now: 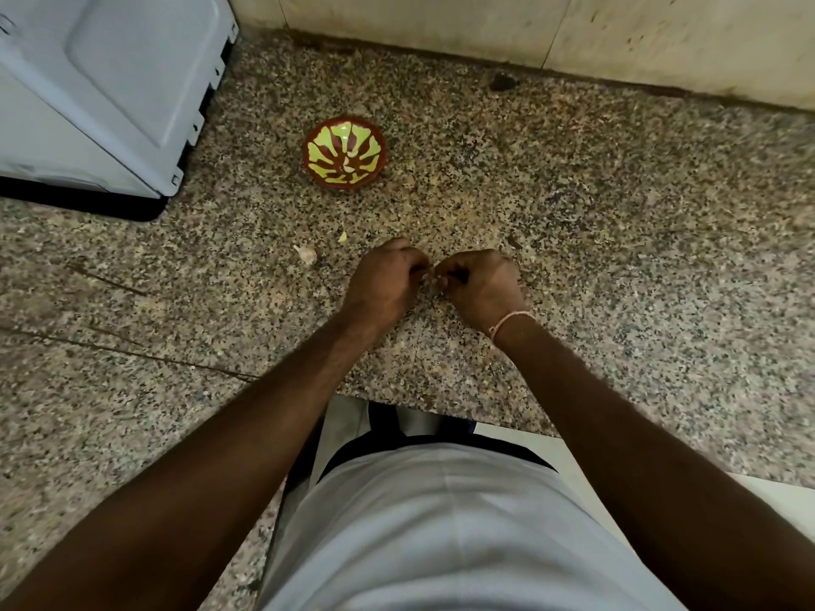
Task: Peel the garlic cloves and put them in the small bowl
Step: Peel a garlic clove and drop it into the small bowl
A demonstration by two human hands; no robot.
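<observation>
A small brown bowl (pixel 344 154) with a green leaf pattern stands on the speckled stone counter (pixel 617 222), and nothing shows inside it. Nearer to me, my left hand (pixel 383 280) and my right hand (pixel 480 284) meet fingertip to fingertip just above the counter. Both pinch one small garlic clove (pixel 434 279), which is mostly hidden by the curled fingers. An unpeeled clove (pixel 307 253) lies to the left of my left hand. A small pale garlic piece (pixel 342 237) lies just beyond it.
A white appliance (pixel 101 90) with a dark base fills the back left corner. A tiled wall (pixel 529 24) runs along the back of the counter. The counter's front edge has a notch where my body stands.
</observation>
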